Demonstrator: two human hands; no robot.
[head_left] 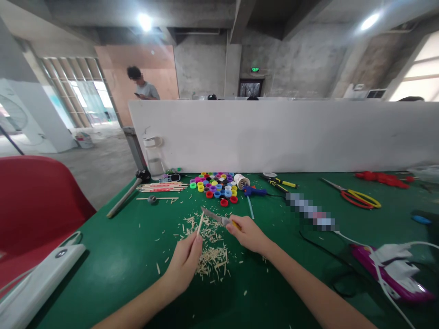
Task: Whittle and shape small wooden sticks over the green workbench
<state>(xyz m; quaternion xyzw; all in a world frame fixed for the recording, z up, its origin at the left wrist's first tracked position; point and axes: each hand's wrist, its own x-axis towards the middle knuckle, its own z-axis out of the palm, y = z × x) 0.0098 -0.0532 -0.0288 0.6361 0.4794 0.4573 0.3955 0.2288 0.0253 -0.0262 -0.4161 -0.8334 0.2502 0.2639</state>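
Observation:
My left hand (pixel 185 262) is closed around a thin wooden stick (pixel 200 224) that points up and away from me. My right hand (pixel 247 234) grips a small knife (pixel 216 217) with a yellow handle; its blade lies against the stick's upper end. Beneath both hands a heap of pale wood shavings (pixel 211 253) is scattered over the green table mat (pixel 120 256).
Further back lie a bundle of sticks (pixel 163 186), several coloured plastic rings (pixel 216 185), a spool (pixel 242 181), a hammer (pixel 125 197), pliers (pixel 283 183) and red-yellow scissors (pixel 356 197). A white partition (pixel 291 135) closes the table's rear. A red chair (pixel 34 201) stands left; cables and a purple device (pixel 394 274) lie right. A person stands far behind.

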